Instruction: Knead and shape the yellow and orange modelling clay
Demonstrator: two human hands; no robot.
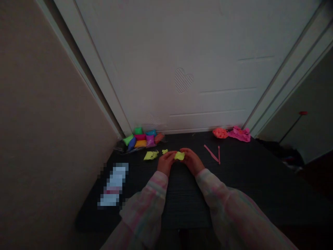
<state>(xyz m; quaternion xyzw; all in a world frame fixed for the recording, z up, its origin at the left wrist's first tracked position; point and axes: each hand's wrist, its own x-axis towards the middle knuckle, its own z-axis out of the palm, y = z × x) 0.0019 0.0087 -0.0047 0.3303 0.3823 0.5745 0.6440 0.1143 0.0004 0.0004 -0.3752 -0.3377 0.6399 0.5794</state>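
Nearest the camera, pale sleeves [145, 208] with pink and blue-green stripes, reaching forward from the lower edge. Beyond the cuffs, left hand [165, 163] and right hand [193, 162], fingers narrowed and curled close together, pinching a small yellow piece of modelling clay [179, 156] from both sides. Impossible to tell from here whether lifted or resting on the surface.

Likeliest trouble, judging by the grip: tearing or thinning across the middle, from too strong a sideways pull; clinging to the fingertips, from too firm a squeeze; picking up dust, from brushing the surface underneath. Possible too: drying out of the little yellow scrap [164, 151], from lying uncovered beside the yellow packet [151, 155].

Underneath, a dark wood-grain tabletop [187, 201], set against a white door [145, 69] with an embossed heart [183, 80]. At the back left, bright clay packets [140, 143] bunched together; nearer, a pale strip [114, 185], too pixelated to name. To the right, pink modelling tools [219, 155], then a ruffled coral shape [220, 133] next to a crumpled pink sheet [239, 134]. Brownish wall [47, 132] at left, red-tipped stick [291, 127] at far right, dim light throughout.
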